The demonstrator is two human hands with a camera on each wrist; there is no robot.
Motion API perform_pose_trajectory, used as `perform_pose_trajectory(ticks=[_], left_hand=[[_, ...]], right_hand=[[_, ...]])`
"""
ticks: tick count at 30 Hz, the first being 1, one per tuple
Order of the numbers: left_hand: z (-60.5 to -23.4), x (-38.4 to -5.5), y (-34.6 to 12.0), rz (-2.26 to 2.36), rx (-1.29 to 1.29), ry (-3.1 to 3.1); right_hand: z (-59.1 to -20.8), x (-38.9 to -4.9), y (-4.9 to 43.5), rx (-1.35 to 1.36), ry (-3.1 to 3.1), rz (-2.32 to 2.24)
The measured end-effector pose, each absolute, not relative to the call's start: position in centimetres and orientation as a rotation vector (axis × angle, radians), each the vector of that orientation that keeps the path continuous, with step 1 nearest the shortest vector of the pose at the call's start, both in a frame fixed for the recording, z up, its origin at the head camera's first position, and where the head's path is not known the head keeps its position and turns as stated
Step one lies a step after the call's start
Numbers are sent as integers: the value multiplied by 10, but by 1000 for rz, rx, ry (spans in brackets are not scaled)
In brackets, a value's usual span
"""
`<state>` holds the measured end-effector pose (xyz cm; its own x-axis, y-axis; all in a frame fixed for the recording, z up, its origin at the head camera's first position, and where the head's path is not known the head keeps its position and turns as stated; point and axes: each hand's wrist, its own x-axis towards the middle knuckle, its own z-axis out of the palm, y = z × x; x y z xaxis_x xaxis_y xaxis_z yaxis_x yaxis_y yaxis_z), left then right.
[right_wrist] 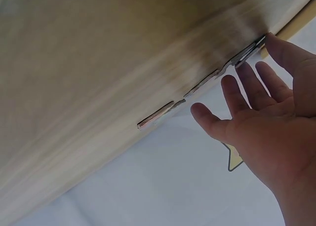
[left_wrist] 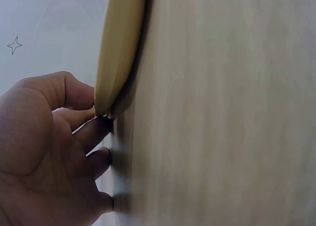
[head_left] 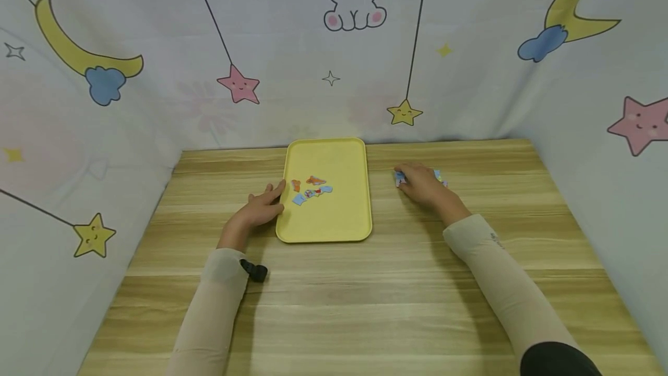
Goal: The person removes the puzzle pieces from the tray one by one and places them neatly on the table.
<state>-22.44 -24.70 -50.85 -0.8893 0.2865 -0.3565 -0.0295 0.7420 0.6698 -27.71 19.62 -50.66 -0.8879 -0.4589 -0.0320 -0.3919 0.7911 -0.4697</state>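
Note:
My left hand (head_left: 257,209) touches the left edge of a yellow tray (head_left: 323,228), thumb and fingers spread; in the left wrist view the thumb tip meets the tray's rim (left_wrist: 118,53). Small flat pieces, apparently jigsaw puzzle pieces, lie in the tray: an orange one (head_left: 315,180), a light blue one (head_left: 299,199) and several others. Right of the tray, my right hand (head_left: 424,185) holds a blue puzzle piece (head_left: 399,179) between thumb and fingertips, low over the table. More thin pieces (right_wrist: 155,115) lie on the table beside that hand, partly hidden by it in the head view.
The wooden table (head_left: 334,306) reaches back to a white cloth wall (head_left: 292,45) printed with stars, moons and a rabbit. Similar cloth closes off the left and right sides. A black strap piece (head_left: 254,271) sits at the left sleeve's cuff.

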Motion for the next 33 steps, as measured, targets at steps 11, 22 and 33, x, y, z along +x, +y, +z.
perform_pose_trajectory(ticks=[11,22,33], left_hand=[[-508,-223,-247,967,193,2498],[-507,-223,-247,981,196,2493],[-508,-224,-247,972,184,2498]], right_hand=[[-508,-278,198,-660,2831,-689],[-507,-278,204,-675,2831,-721],[-508,-279,201,-664,2832,-721]])
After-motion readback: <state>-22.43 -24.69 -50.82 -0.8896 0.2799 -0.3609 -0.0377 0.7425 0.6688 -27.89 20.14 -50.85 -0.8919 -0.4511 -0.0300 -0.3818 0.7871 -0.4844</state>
